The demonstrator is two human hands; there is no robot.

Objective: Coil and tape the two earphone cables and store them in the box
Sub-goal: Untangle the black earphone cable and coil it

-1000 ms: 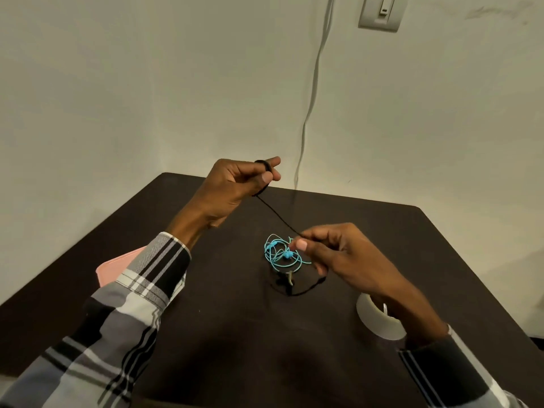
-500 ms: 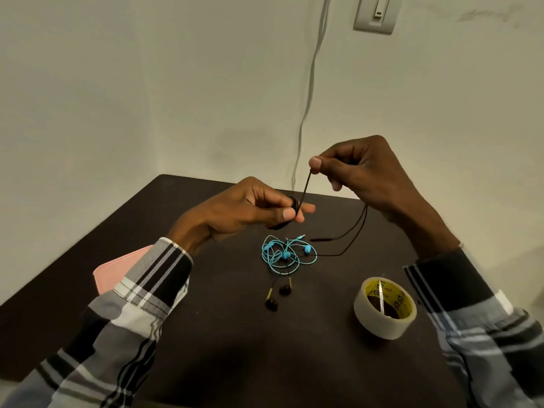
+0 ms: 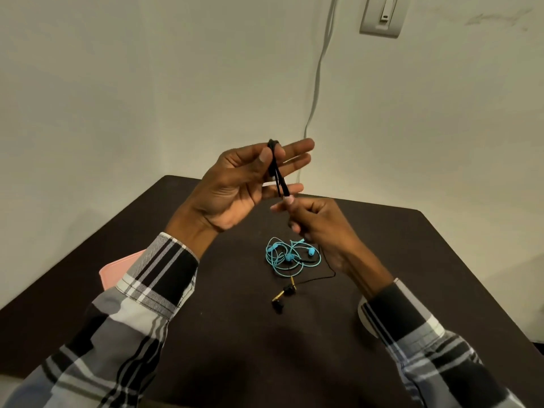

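Left hand: raised, palm turned toward the camera, fingers stretched out to the right and slightly spread; the thumb presses black cable loops against them.
Right hand: lower and just right of the left, back of the hand toward the camera, fingers curled, thumb and forefinger tips pinching the black cable just beneath the left hand's little finger.
Forearms: both in plaid sleeves, angling inward and up from the lower corners.
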